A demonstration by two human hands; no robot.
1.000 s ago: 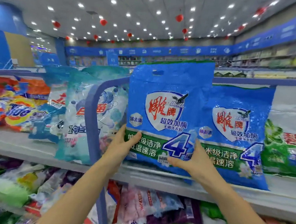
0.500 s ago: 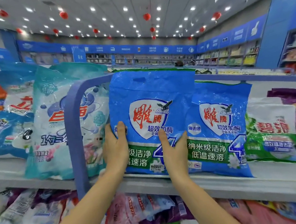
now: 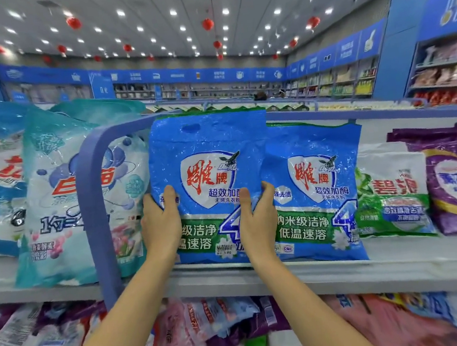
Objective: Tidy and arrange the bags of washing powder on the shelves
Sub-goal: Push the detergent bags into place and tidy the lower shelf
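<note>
The blue bag stands upright on the upper shelf, its bottom edge on the shelf board and its printed face turned outward, probably so the label reads squarely from the aisle. It is held by its two side edges, which looks like a way to keep the slack plastic from slumping while it is squared up.

The left hand grips the bag's left edge, thumb on the front face and the other fingers hidden behind it. The right hand clasps the right edge, where the bag overlaps its neighbour; its thumb lies on the front and its fingers curl around the edge. Both hands are closed on the bag, well apart from each other, with the bag between them.

Just beyond the right hand stands a second blue bag of the same kind, partly tucked behind the first. Just beyond the left hand rises the blue shelf frame, with a teal bag behind it.
</note>
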